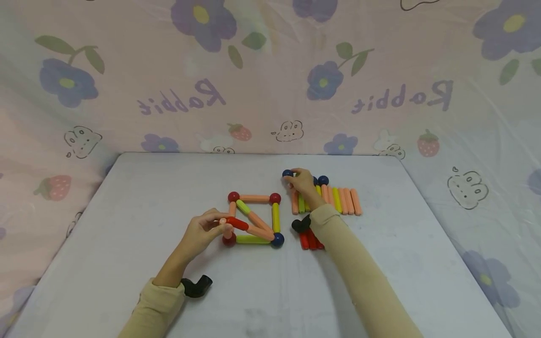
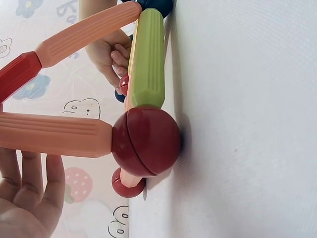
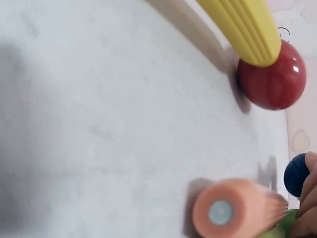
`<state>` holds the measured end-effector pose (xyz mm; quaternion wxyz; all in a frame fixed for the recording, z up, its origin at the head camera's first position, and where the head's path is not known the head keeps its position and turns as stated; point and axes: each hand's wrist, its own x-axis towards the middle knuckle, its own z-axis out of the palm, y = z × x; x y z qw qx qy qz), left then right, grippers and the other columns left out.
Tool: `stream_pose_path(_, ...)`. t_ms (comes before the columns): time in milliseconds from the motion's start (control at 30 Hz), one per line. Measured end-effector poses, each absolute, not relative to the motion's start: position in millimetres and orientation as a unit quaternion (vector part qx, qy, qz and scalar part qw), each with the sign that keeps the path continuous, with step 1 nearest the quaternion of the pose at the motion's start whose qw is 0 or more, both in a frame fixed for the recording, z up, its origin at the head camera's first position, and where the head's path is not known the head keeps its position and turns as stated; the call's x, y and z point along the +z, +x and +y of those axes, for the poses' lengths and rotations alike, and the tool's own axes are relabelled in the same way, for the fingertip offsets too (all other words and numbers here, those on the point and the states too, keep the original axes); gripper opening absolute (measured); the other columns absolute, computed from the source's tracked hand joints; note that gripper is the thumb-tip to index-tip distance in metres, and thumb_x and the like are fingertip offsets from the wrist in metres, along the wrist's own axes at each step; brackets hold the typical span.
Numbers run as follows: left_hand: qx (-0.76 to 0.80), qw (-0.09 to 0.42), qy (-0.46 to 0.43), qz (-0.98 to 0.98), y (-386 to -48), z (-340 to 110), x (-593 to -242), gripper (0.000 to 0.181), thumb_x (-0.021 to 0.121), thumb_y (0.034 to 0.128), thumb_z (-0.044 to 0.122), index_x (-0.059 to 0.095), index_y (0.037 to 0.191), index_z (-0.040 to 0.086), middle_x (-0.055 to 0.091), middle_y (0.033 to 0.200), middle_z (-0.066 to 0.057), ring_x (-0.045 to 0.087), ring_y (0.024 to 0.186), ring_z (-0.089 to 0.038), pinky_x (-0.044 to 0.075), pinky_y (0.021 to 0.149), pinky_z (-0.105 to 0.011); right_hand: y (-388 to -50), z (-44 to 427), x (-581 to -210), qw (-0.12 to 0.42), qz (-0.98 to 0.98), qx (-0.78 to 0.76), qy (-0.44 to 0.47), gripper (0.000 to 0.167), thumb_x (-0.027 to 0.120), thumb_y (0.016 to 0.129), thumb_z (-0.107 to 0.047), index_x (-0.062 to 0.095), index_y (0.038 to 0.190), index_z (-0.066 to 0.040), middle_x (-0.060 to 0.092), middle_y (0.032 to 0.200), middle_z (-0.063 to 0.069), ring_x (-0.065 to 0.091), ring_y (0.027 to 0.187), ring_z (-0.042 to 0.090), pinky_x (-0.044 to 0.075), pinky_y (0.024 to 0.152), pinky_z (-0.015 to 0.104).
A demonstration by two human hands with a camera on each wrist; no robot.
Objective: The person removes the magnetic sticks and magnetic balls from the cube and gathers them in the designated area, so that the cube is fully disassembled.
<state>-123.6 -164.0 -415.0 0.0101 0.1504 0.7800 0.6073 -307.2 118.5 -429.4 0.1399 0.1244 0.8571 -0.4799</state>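
Note:
My left hand (image 1: 207, 230) holds the upper end of an orange rod (image 2: 59, 135) that rises from a red ball (image 2: 148, 141) at the near left corner of a rod-and-ball frame. By its fingertips a red rod (image 1: 237, 223) joins end to end with another orange rod (image 1: 260, 232), sloping down to a blue ball (image 1: 277, 240) at the near right corner. Further back, my right hand (image 1: 305, 184) pinches a loose blue ball (image 1: 287, 173) between thumb and fingers. A green rod (image 1: 253, 239) forms the frame's near side, a yellow rod (image 1: 276, 217) its right side.
Orange, yellow and green rods (image 1: 346, 201) lie in a row right of the frame, with blue balls (image 1: 323, 180) behind them. Several red rods (image 1: 312, 240) lie nearer, partly hidden by the right sleeve. The white table (image 1: 169, 178) ends at a printed curtain (image 1: 262, 94).

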Motion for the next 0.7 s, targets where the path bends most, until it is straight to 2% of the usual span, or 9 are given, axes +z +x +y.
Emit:
stream_pose_path(467, 0.610, 0.018, 0.148, 0.778, -123.5, -164.1, -416.3, 0.026, 0.070, 0.0880, 0.019, 0.068, 0.106, 0.000, 0.061, 0.092, 0.002, 0.061, 0.089, -0.005, 0.051, 0.082, -0.016, -307.4, 120.4, -429.9, 0.161, 0.861, -0.468, 0.121, 0.054, 0.063, 0.094, -0.021, 0.045, 0.143, -0.013, 0.053, 0.058, -0.003, 0.042, 0.040, 0.007, 0.037, 0.042, 0.016)
stream_pose_path(700, 0.591, 0.013, 0.153, 0.792, -123.9, -164.9, -414.0, 0.022, 0.069, 0.0889, 0.016, 0.068, 0.107, 0.003, 0.062, 0.093, 0.002, 0.060, 0.094, -0.003, 0.050, 0.088, -0.018, -309.0, 121.1, -430.4, 0.145, 0.862, -0.472, 0.115, 0.055, 0.062, 0.095, -0.024, 0.043, 0.145, -0.014, 0.054, 0.060, -0.002, 0.043, 0.042, 0.007, 0.037, 0.043, 0.016)
